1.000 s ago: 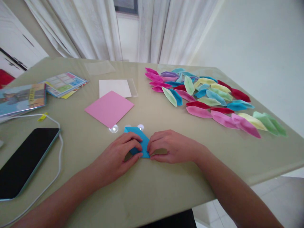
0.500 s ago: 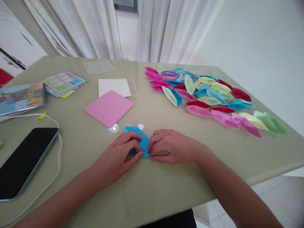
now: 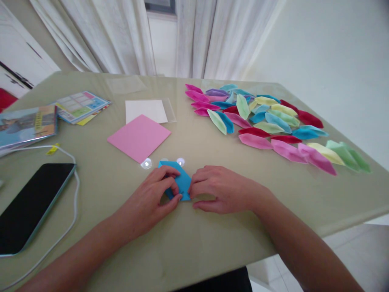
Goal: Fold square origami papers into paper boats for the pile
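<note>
A partly folded blue paper [image 3: 183, 181] lies on the table between my hands, near the middle of the view. My left hand [image 3: 158, 190] is closed on its left and lower part, with thumb and index finger pinched together at the lower edge. At the paper's right corner, the fingertips of my right hand [image 3: 215, 189] touch the edge; its thumb is apart from the fingers, off the paper. The fingers cover parts of the folds. A square pink sheet stack [image 3: 139, 138] rests just beyond my left hand.
Several folded colourful paper pieces [image 3: 287, 149] spread over the right back. A white sheet [image 3: 146, 110] in clear film lies behind the pink one. At the left are a phone [image 3: 36, 202], a white cable [image 3: 75, 198], a booklet [image 3: 27, 125] and printed cards [image 3: 82, 106].
My right thumb has moved down and away from the blue paper, widening the gap to the fingers. My left hand holds nearly the same pose. The view has shifted very slightly.
</note>
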Motion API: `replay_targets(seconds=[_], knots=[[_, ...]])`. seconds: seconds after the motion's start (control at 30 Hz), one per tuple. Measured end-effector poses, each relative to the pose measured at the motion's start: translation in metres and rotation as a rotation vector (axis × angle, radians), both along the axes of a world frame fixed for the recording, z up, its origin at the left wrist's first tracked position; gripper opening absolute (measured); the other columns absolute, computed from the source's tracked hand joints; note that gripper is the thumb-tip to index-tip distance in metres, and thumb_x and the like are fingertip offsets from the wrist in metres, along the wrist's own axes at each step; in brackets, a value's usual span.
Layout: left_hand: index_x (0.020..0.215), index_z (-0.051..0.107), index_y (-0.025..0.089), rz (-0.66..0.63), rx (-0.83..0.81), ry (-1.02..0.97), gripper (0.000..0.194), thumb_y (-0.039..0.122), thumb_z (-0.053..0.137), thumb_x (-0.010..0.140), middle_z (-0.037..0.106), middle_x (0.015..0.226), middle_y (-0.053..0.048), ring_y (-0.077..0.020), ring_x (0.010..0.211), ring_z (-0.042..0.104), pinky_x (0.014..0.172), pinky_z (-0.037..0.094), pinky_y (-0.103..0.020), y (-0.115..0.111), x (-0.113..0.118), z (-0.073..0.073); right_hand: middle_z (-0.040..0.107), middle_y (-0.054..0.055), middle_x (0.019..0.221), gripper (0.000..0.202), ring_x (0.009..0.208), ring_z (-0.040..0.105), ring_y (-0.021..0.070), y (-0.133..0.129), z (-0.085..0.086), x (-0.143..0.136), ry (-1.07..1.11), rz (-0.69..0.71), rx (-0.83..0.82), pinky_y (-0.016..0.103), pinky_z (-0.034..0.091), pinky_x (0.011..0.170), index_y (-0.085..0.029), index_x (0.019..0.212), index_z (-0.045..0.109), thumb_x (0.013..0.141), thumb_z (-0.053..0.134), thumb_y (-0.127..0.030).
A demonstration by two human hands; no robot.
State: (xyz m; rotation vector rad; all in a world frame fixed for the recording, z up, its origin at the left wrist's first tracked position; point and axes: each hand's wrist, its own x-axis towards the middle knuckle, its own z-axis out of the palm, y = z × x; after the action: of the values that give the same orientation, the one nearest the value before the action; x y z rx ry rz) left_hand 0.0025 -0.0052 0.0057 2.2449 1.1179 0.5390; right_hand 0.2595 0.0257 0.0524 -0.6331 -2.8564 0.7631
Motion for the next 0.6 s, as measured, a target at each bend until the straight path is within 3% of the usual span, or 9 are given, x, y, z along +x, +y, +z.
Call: replay_targets(seconds=[0.2,0.33,0.6], knots=[[0.092,0.066,0.024,-0.002,0.003,-0.006,0.005,0.023,0.066,0.097,0.06,0.133,-0.006,-0.0271,0.126,0.06,0.111,0.05,-0.046,-0.001,0.001,0.001,0.077,0.006,0.112,0.019,0.105,0.068,0.0236,-0.006,0.003,0.0,-0.051,-0.007,0.039,0.037,0.047,0.092,-0.023,0.117,0.075,0.1,0.071,-0.031],[0.1,0.062,0.024,-0.007,-0.021,-0.013,0.003,0.022,0.064,0.099,0.06,0.132,-0.007,-0.0268,0.127,0.059,0.11,0.05,-0.046,0.0,0.001,0.003,0.074,0.008,0.106,0.02,0.098,0.067,0.0254,-0.017,0.006,-0.004,-0.169,0.003,0.122,0.04,0.047,0.089,-0.02,0.106,0.08,0.102,0.068,-0.036],[0.106,0.062,0.026,-0.06,-0.066,-0.045,0.011,0.017,0.058,0.102,0.058,0.138,-0.007,-0.0247,0.131,0.057,0.111,0.05,-0.044,0.003,-0.005,0.001,0.076,0.009,0.101,0.026,0.098,0.07,0.0249,-0.028,0.013,-0.007,-0.213,-0.082,0.09,0.04,0.047,0.089,-0.019,0.093,0.08,0.103,0.066,-0.04]])
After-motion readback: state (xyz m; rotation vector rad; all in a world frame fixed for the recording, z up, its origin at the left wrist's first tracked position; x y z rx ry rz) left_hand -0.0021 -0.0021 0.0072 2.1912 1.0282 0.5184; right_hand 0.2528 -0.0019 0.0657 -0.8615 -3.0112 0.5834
